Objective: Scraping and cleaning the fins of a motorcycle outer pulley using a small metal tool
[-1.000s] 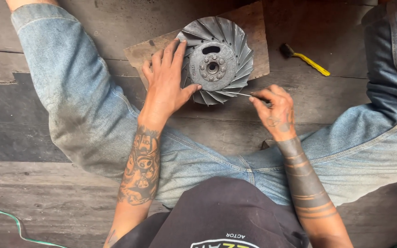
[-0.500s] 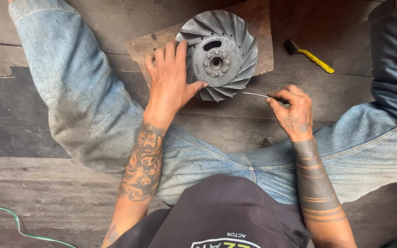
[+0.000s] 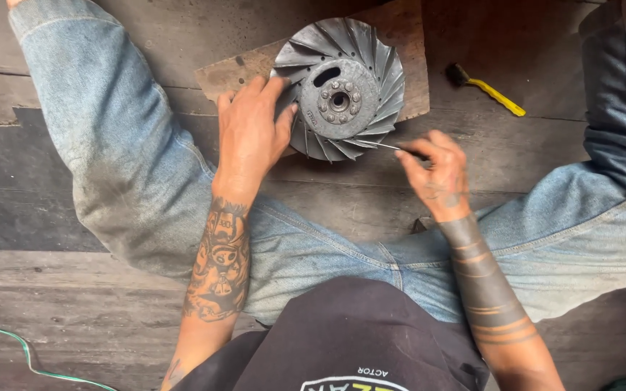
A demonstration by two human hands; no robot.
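Observation:
A grey metal fan wheel (image 3: 342, 87) with curved blades and a bolted hub lies on a brown board (image 3: 230, 72) on the wooden floor. My left hand (image 3: 249, 134) rests flat on the wheel's left edge, fingers spread over the blades. My right hand (image 3: 437, 174) pinches a thin metal tool (image 3: 385, 145) whose tip touches the blades at the wheel's lower right rim. Both forearms are tattooed, and my legs in blue jeans spread to either side.
A small brush with a yellow handle (image 3: 488, 90) lies on the floor right of the board. A green cable (image 3: 23, 355) runs across the lower left floor planks. My dark shirt fills the bottom centre.
My right hand has shifted a little along the wheel's lower right rim with the thin tool. My left hand stays on the wheel's left side.

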